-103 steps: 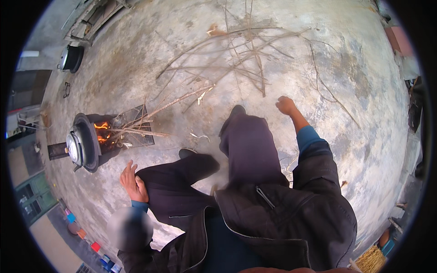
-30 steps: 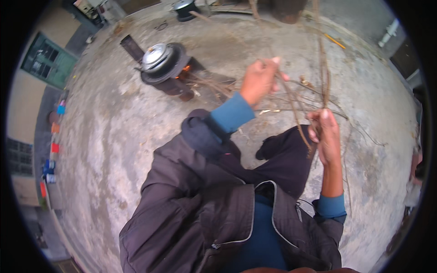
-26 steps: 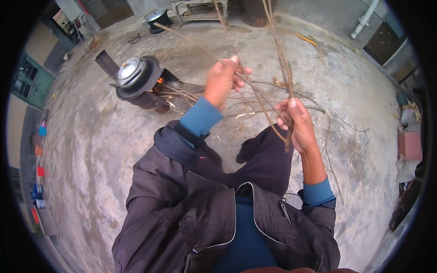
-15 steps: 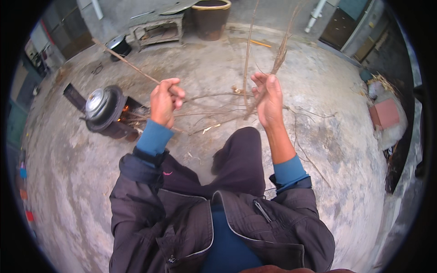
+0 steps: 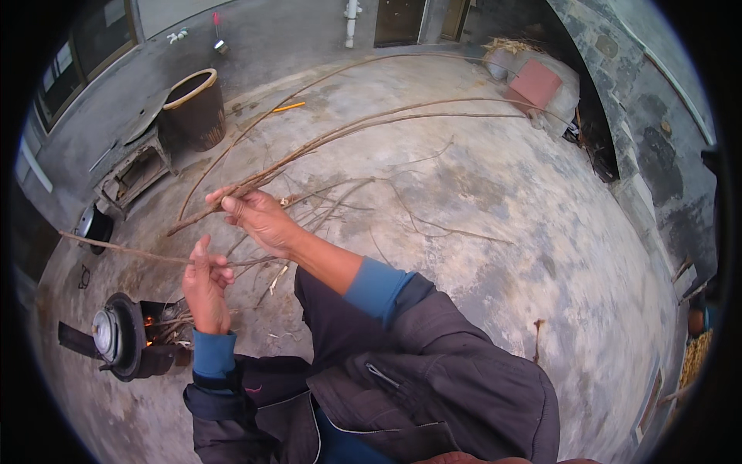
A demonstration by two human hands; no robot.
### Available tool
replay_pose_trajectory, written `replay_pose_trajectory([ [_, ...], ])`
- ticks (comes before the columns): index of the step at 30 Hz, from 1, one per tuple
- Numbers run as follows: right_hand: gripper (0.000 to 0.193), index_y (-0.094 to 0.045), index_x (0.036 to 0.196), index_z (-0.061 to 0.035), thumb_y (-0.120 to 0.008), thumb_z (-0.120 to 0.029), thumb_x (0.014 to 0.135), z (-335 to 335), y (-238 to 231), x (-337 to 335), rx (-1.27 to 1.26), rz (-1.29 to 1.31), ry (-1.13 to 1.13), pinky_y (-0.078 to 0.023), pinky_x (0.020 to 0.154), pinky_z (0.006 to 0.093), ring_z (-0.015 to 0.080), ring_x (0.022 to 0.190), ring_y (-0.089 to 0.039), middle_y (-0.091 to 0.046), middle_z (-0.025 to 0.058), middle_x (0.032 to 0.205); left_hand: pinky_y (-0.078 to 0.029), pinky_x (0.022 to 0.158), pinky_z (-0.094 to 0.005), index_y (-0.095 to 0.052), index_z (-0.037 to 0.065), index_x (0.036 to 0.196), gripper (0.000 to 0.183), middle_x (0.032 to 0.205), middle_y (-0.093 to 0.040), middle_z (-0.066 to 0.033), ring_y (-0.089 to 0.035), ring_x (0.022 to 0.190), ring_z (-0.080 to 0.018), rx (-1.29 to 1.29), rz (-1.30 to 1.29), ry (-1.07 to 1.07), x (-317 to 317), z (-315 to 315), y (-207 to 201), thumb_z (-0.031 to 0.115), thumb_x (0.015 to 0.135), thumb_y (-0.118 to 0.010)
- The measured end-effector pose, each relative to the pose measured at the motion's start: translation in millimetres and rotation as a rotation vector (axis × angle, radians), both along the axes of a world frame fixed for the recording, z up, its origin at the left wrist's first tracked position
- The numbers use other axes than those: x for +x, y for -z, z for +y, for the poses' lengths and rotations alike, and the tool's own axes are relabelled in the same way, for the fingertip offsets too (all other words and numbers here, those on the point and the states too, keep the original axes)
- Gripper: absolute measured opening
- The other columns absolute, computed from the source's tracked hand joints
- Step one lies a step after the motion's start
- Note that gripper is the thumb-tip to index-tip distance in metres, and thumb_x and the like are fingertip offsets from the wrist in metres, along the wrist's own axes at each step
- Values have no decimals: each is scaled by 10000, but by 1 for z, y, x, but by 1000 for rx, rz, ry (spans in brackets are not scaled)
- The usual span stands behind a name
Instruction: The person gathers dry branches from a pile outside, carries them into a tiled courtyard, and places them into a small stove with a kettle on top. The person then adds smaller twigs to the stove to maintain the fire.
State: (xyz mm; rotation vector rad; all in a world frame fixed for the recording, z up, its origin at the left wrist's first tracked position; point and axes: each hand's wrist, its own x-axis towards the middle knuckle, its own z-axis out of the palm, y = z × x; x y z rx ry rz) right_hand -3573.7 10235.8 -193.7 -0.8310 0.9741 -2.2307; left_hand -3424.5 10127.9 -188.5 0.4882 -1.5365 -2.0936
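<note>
My left hand (image 5: 207,288) is closed around a thin stick (image 5: 127,249), which slants out to the left. Just above it, my right hand (image 5: 263,220) grips the thick ends of several long thin branches (image 5: 340,133); their tips sweep far to the right. Below and left of my hands stands a round metal stove (image 5: 135,352) with a flame glowing at its mouth. On its top sits a pot with a silver lid (image 5: 107,334). Burning sticks (image 5: 171,329) poke out of the stove's opening. More loose twigs (image 5: 332,203) lie on the concrete floor under and beyond my right hand.
A large brown tub (image 5: 193,116) stands by the wall, beside a low stone stand (image 5: 135,174). A black pot (image 5: 96,226) is on the floor at left. At the far right a reddish block (image 5: 533,83) rests on a pale heap. A yellow stick (image 5: 289,107) lies near the tub.
My view has turned to the right. My right hand has come over toward the left hand, and its branches have swung from upright to lying out rightward. The left hand still holds its stick.
</note>
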Motion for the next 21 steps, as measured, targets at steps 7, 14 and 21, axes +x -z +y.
replay_pose_trajectory([
  [7, 396, -674, 1370, -150, -708, -349, 1029, 3, 11, 29, 99, 62, -263, -430, 967, 331, 94, 1216, -543, -676, -39, 1315, -347, 504, -198, -699, 68, 1218, 447, 728, -529, 51, -455, 579, -40, 1, -14, -91, 3, -8, -15, 482, 1063, -631],
  [14, 554, -530, 1531, -76, -580, -408, 1091, 39, 3, 63, 622, 334, -128, -450, 1081, 385, 230, 1356, -556, -625, 110, 1446, -334, 497, -209, -673, 50, 1134, 384, 717, -561, 38, -435, 551, -45, 48, 53, -172, 12, -23, -20, 426, 1057, -662],
  [21, 285, -740, 1206, -12, -748, -51, 924, 135, -29, 56, 495, 1195, 529, -549, 984, 416, 336, 1131, -709, -746, 149, 1213, -371, 494, -199, -677, 69, 1090, 352, 731, -621, 15, -484, 549, -54, -22, 83, -239, 38, -68, -27, 418, 1071, -639],
])
